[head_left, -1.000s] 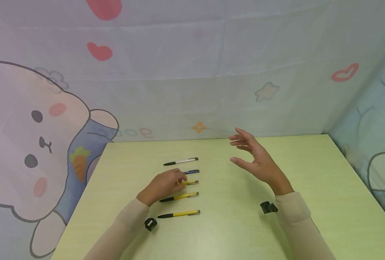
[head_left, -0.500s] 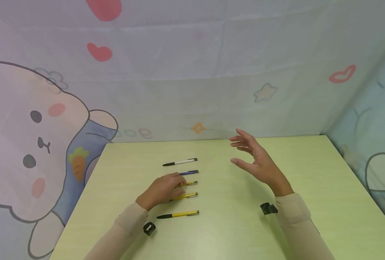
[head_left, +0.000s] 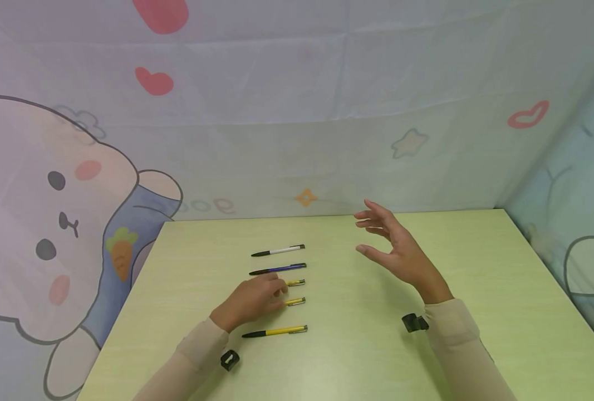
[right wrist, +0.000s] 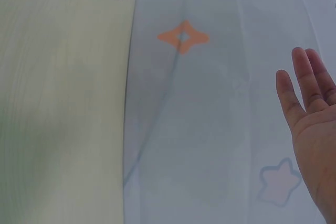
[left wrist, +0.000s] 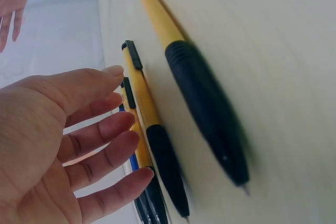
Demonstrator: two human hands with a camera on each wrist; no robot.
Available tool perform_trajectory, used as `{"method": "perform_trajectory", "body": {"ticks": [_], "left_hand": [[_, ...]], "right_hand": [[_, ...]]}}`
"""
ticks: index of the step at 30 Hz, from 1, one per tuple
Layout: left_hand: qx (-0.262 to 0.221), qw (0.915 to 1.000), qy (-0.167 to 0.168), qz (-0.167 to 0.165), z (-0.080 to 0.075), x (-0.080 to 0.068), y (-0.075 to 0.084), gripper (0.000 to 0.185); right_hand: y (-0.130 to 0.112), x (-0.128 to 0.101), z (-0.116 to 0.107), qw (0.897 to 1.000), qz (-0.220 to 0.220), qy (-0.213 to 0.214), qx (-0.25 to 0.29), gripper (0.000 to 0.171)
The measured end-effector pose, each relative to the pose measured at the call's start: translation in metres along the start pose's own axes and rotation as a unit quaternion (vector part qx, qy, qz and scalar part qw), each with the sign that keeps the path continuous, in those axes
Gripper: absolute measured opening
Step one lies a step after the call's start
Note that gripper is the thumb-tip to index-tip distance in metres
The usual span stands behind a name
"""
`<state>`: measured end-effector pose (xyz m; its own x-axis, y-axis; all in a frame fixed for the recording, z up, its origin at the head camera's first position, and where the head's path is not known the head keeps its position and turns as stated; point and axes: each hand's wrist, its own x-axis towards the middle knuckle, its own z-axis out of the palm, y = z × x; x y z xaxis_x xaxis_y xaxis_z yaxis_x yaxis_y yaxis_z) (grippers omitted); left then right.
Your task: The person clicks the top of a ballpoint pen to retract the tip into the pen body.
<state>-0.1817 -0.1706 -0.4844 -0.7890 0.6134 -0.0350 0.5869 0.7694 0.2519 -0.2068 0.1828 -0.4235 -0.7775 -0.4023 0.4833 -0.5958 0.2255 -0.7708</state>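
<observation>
Several click pens lie in a column on the table, tips to the left in the head view. Farthest is a white pen, then a blue pen. My left hand hovers over two yellow pens, hiding their black grips; the upper yellow pen and lower yellow pen show only their right ends. In the left wrist view its fingers are loosely bent, holding nothing. The nearest yellow pen lies apart, below that hand. My right hand is raised over the table's right side, fingers spread, holding nothing.
The pale yellow-green table ends at a printed cloth backdrop behind it. A cloth side wall stands at the right. Black wrist mounts hang by the sleeves, the left mount and the right mount.
My left hand has shifted slightly toward the near edge, uncovering the blue pen and covering more of the lower yellow pen. The pens and my right hand look unmoved.
</observation>
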Motion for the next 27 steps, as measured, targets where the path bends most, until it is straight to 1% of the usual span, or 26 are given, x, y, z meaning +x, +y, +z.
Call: {"method": "perform_trajectory", "body": {"ticks": [6,12,16,27], "left_hand": [[0.016,0.9999,0.001,0.005,0.0031,-0.0022,0.0013,0.022],[0.02,0.9998,-0.002,0.008,0.0058,-0.0034,0.0019,0.022],[0.026,0.9996,0.001,0.009,0.0079,-0.0039,0.0017,0.02],[0.021,0.9997,0.005,0.006,0.0094,-0.0036,0.0025,0.017]], "right_hand": [[0.0004,-0.0013,-0.0007,1.0,0.005,0.004,0.001,0.091],[0.0019,-0.0028,-0.0014,1.0,0.01,0.009,0.005,0.093],[0.0017,-0.0047,-0.0017,1.0,0.01,0.01,-0.003,0.092],[0.0034,-0.0087,-0.0024,1.0,0.013,0.011,0.001,0.088]]}}
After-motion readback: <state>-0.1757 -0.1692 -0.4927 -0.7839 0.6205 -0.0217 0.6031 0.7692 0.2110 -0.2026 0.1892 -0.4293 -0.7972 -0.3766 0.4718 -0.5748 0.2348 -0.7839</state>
